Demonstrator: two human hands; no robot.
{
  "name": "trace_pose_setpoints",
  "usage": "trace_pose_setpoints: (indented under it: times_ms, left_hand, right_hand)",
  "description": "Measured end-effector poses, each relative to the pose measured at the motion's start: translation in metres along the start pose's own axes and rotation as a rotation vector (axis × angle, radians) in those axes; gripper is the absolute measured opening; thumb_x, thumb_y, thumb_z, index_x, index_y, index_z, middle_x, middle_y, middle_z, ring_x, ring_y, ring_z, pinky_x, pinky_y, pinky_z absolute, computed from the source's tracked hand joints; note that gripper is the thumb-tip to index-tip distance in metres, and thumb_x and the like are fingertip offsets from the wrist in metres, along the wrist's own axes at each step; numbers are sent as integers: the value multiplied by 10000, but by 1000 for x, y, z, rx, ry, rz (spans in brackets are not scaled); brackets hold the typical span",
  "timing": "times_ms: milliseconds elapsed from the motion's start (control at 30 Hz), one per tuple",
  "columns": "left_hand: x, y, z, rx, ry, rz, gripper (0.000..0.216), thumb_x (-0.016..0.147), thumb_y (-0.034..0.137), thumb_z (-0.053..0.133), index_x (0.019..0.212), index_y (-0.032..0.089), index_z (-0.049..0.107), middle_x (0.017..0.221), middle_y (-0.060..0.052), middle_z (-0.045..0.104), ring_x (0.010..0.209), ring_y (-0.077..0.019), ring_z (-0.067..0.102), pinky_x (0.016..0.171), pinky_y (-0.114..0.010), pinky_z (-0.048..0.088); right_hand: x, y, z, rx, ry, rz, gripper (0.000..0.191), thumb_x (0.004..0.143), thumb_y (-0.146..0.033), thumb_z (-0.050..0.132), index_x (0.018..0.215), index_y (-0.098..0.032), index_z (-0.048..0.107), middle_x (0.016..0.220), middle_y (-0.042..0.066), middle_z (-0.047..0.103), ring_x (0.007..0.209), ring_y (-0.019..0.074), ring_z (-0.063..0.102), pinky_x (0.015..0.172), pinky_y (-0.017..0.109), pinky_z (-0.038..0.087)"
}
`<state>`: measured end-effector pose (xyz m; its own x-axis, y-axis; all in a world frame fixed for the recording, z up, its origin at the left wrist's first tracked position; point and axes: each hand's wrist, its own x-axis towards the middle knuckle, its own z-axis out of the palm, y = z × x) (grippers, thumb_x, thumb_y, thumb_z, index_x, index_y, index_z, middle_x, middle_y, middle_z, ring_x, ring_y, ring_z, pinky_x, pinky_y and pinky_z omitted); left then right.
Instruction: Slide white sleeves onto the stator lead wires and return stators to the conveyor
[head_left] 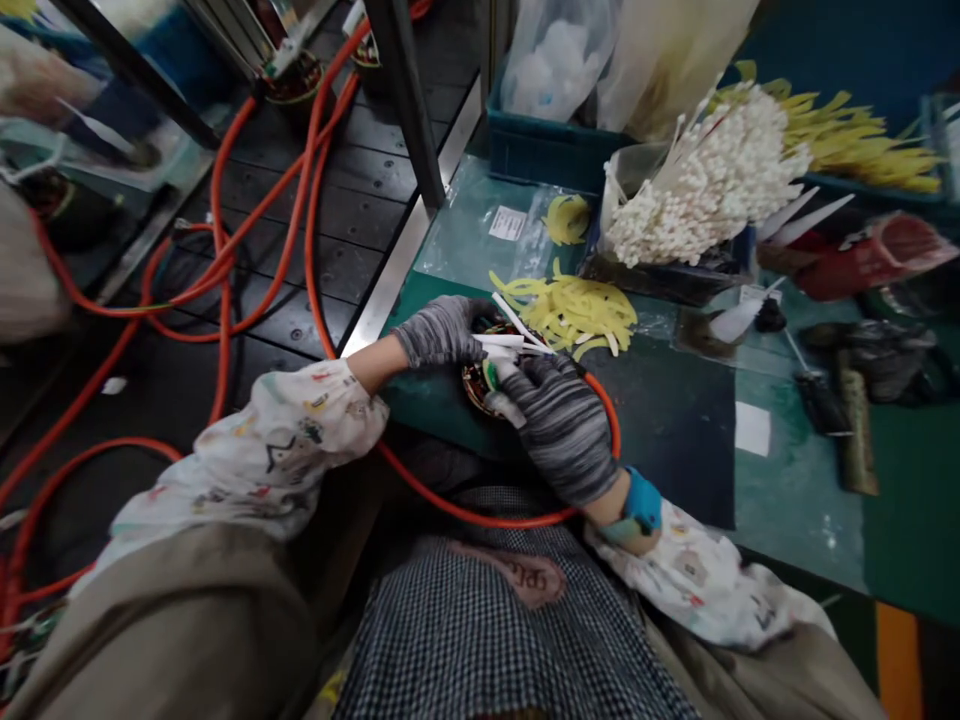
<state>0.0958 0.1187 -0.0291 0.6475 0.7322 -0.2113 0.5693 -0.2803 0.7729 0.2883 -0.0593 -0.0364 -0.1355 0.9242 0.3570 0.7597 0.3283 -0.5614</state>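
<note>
Before me on the bench is a small round motor stator (474, 388) with copper-coloured windings, partly hidden by my hands. White sleeves (512, 318) stick up from it, and an orange cable (616, 425) runs off it to the right. My left hand (442, 330), in a grey striped glove, is closed at its far left side, fingertips on a white sleeve. Gloved alike, my right hand (564, 425) closes over the right side, its fingers pinched by the white sleeves and a small green patch. What exactly lies between these fingertips is partly hidden.
Yellow strips (577, 308) lie loose just beyond the stator. Behind them a bin (679, 262) holds many white-tipped sleeves. A red cup (855, 262) lies on its side at right. Thick orange cables (307, 200) loop across the dark roller line (360, 200) on the left.
</note>
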Motion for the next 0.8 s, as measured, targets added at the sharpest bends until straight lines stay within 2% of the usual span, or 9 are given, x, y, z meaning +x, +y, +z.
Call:
trace_pose_setpoints:
  times_ms: [67,133,233,333,433,600,700,800]
  left_hand:
    - [-9,-4,7,-189,35,-18,640,715,548,1058,1199,159,901,1189,-155,929,1166,-426,890,1032,-550,766]
    - [-25,-4,18,-368,83,-11,728,715,650,1097,1188,140,883,1187,-171,922,1144,-411,895,1006,-548,782]
    - [-53,-1,31,-504,171,41,751,722,628,1151,1246,176,858,1305,-168,912,1212,-396,897,1054,-538,796]
    - [-77,2,38,-493,245,88,778,743,591,1177,1327,220,820,1384,-153,901,1278,-379,893,1132,-548,792]
    - [-91,3,41,-432,328,125,850,717,654,1189,1319,207,790,1395,-165,894,1282,-374,891,1133,-553,795]
    - [-99,2,53,-363,456,113,911,703,776,1156,1313,226,762,1426,-141,868,1310,-353,864,1190,-542,763]
    - [-99,-5,62,-322,521,159,899,724,791,1143,1324,247,753,1451,-133,841,1364,-362,834,1226,-562,734]
    - [-98,-13,68,-317,544,188,906,743,809,1128,1340,249,741,1393,-119,842,1303,-347,836,1163,-554,747]
  right_hand:
    - [-4,-6,13,-126,-49,6,352,1140,-383,838,1479,-298,890,1408,132,918,1297,396,826,1157,592,706]
    - [-13,-10,19,-150,-66,16,343,1133,-367,852,1468,-308,895,1435,126,913,1302,399,815,1165,604,696]
    - [-31,-15,15,-82,-85,12,337,1137,-343,833,1466,-320,899,1474,115,904,1345,406,802,1183,619,683]
    - [-45,-19,8,-1,-79,27,316,1150,-305,787,1439,-331,912,1461,99,910,1367,398,803,1193,614,674]
    - [-49,-21,7,23,-58,58,281,1154,-338,765,1378,-346,933,1421,87,924,1335,394,811,1171,618,685]
    - [-47,-24,15,30,-84,92,217,1135,-342,779,1262,-342,955,1363,71,941,1316,380,815,1142,593,716]
    - [-46,-26,17,37,-87,101,243,1162,-353,756,1315,-343,945,1411,73,931,1400,388,801,1208,611,705]
    - [-44,-23,16,63,-90,67,284,1216,-371,696,1346,-317,943,1381,92,939,1387,371,831,1198,572,722]
